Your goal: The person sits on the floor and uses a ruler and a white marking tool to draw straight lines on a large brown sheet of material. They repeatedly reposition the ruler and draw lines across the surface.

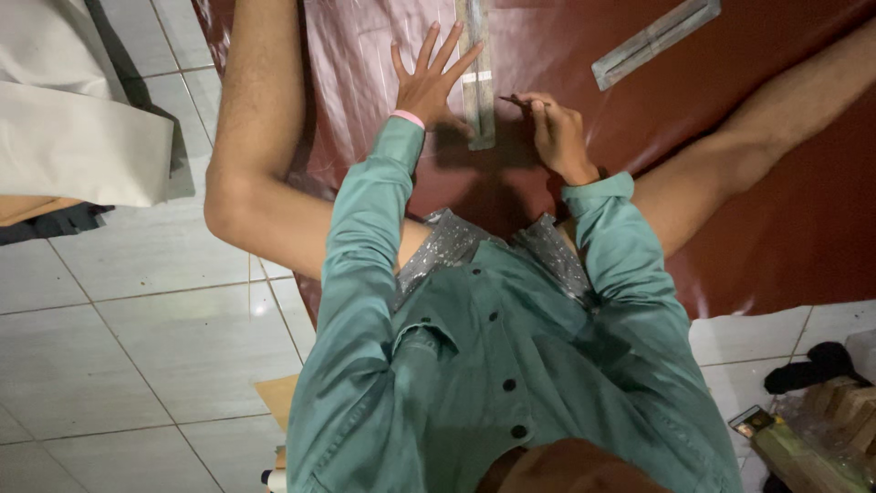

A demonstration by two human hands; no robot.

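A broad sheet of glossy dark red material (pixel 776 210) lies spread over the pale tiled floor (pixel 119 347) and fills most of the upper part of the view; the person sits right on it, bare legs stretched out to either side. They wear a teal button-up shirt (pixel 474 365) with long sleeves, and grey speckled shorts (pixel 456 242) show at the lap. Off to the left a folded heap of off-white fabric (pixel 73 119) rests on the tiles, well apart from the work. On the red sheet, straight ahead of the person, a long grey metal ruler (pixel 478 82) lies running away from them, and a second grey strip (pixel 655 41) sits at a slant farther right, clear of both hands. The left hand (pixel 427 84) is flat on the sheet with fingers fanned wide, its fingertips touching the ruler's left edge and pressing it down. The right hand (pixel 555 132) is curled just beside the ruler's right edge, thumb and fingers pinched on a thin dark marking tool (pixel 513 100) whose tip points toward the ruler; it is too small to say what sort. At the lower right corner some wooden blocks (pixel 844 402) and a dark cloth (pixel 817 365) lie on the floor.
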